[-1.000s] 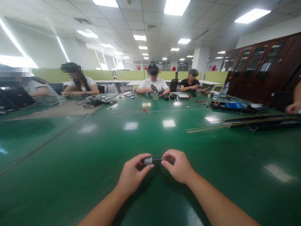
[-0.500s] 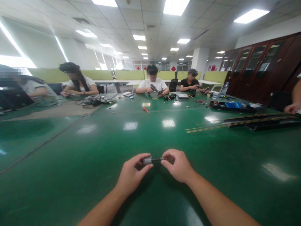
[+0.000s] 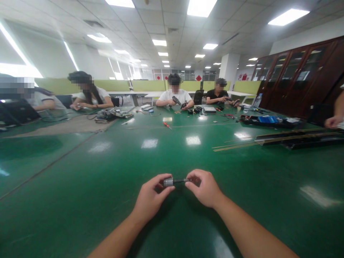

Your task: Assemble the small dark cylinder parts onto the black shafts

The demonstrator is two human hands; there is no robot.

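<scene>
Between my hands, a little above the green table (image 3: 107,215), is a small motor (image 3: 168,182), a short silver cylinder with a thin dark shaft (image 3: 179,181) running to the right. My left hand (image 3: 152,193) is closed on the cylinder, thumb below and fingers above. With thumb and fingertips, my right hand (image 3: 202,188) pinches the far end of the shaft. The fingertips partly hide that end, so its shape cannot be made out. Motor and shaft lie nearly level.
A red screwdriver (image 3: 167,125) lies mid-table. Long thin rods (image 3: 242,144) rest over black rails (image 3: 306,141) at right, by a black tray of parts (image 3: 268,122). Several people sit around the far side; one holds a power drill (image 3: 176,100). Electronic parts (image 3: 113,114) lie at back left.
My right hand has shifted very slightly right along with the shaft end, and a touch more shaft shows. The left hand keeps its hold on the motor.
</scene>
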